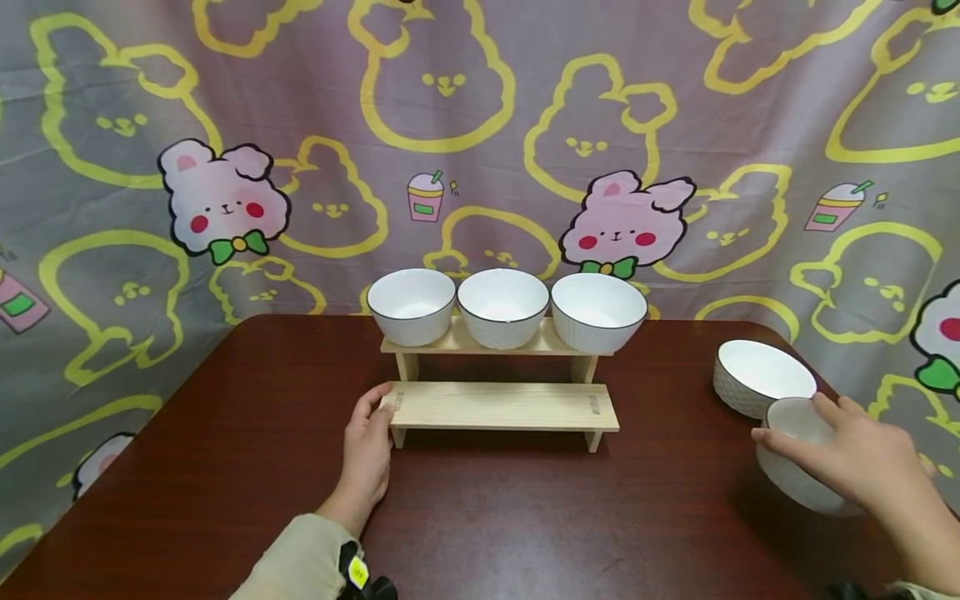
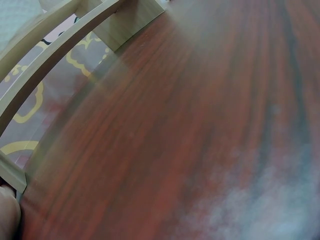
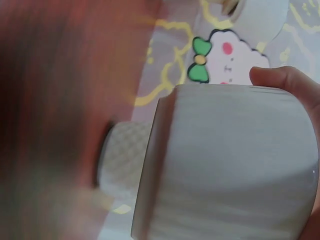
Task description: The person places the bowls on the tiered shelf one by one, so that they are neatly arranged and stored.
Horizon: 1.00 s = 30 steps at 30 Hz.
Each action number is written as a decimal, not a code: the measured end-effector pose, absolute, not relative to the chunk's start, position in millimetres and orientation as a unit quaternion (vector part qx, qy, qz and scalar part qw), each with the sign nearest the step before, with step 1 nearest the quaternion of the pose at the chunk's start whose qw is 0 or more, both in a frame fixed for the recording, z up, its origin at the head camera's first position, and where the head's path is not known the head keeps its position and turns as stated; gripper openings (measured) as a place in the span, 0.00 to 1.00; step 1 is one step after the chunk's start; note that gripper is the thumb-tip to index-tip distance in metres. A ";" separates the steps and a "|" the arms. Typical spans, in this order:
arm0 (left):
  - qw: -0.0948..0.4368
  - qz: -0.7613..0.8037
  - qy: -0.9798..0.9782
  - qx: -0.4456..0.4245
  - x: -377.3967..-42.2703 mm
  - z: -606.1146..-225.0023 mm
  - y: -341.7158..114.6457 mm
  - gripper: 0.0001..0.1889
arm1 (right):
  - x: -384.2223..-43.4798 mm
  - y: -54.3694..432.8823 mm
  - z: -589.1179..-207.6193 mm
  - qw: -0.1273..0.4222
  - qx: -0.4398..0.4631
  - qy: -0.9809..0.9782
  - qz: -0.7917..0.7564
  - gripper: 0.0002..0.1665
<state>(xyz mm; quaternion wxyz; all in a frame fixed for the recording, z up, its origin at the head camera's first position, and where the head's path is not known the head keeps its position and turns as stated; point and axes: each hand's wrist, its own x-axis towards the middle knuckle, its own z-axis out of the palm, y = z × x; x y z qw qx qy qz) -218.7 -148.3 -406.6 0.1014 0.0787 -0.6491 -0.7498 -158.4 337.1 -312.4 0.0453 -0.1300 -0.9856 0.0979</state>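
Observation:
A two-tier wooden stand [image 1: 498, 406] is on the table, and my left hand [image 1: 366, 450] grips the left end of its lower board. On the upper board three white bowls with dark rims stand side by side: a left bowl [image 1: 411, 304], a middle bowl [image 1: 502, 308] and a right bowl [image 1: 597, 312]. My right hand [image 1: 862, 454] holds another white bowl [image 1: 797, 482] by its rim and side, at the right of the table. Close behind it is a white bowl with a textured outside [image 1: 742, 392]. The right wrist view has the held bowl [image 3: 235, 160] tilted, filling much of the picture.
The dark reddish-brown wooden table [image 1: 480, 517] has rounded back corners. Behind it hangs a grey curtain [image 1: 480, 183] with yellow outlines and pink bunny faces. The textured bowl is close to the table's right edge.

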 end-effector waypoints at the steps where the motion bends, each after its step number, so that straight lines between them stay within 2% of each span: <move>1: 0.101 -0.750 -0.648 0.079 -218.7 -406.6 -148.4 0.19 | -158.2 335.5 -310.1 0.047 -0.119 -0.987 0.096 0.61; 14: 0.106 -0.748 -0.650 0.078 -219.4 -406.9 -148.7 0.19 | -156.8 307.0 -290.0 0.028 -0.066 -0.992 0.104 0.59; 30: 0.103 -0.745 -0.654 0.077 -218.7 -406.5 -149.5 0.19 | -160.1 257.8 -278.0 0.069 0.009 -0.989 0.128 0.56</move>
